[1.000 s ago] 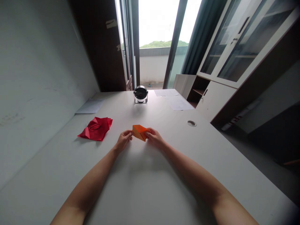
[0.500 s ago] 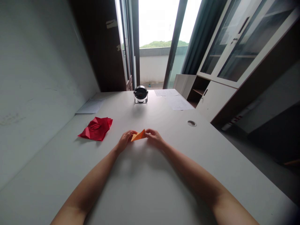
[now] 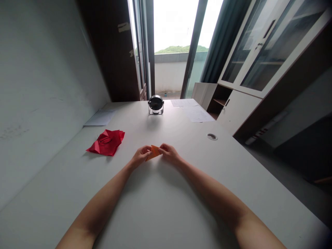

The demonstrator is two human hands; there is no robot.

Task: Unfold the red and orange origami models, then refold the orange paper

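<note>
A small folded orange paper [image 3: 155, 151] sits between my two hands, just above the white table [image 3: 166, 193]. My left hand [image 3: 140, 156] pinches its left end with fingers closed. My right hand [image 3: 168, 153] pinches its right end the same way. Most of the paper is hidden by my fingertips. A crumpled, folded red paper [image 3: 106, 142] lies on the table to the left, well apart from both hands.
A small round black-and-silver device [image 3: 156, 104] stands at the far end of the table. White sheets [image 3: 100, 118] lie at the far left and more paper sheets [image 3: 197, 113] at the far right. A cable hole [image 3: 212, 136] is on the right. A wall runs along the left.
The orange paper has been folded smaller and flatter between my hands, and my fingertips have come closer together over it. Nothing else has moved.
</note>
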